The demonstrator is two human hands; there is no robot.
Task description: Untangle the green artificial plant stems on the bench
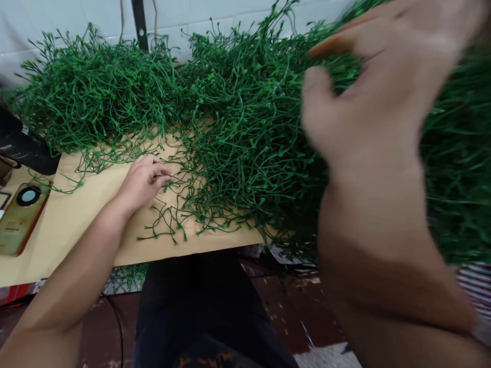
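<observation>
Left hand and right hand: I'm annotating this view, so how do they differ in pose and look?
The left hand is low over the tan tabletop; the right hand is raised in front of the green stems. The left hand's fingers curl inward; the right hand's thumb stands apart from its fingers. The left hand looks small and fairly sharp, the right large and blurred. Both are bare.

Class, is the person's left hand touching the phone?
Apart: the head view shows a stretch of bare tan tabletop between the left hand and the phone.
</observation>
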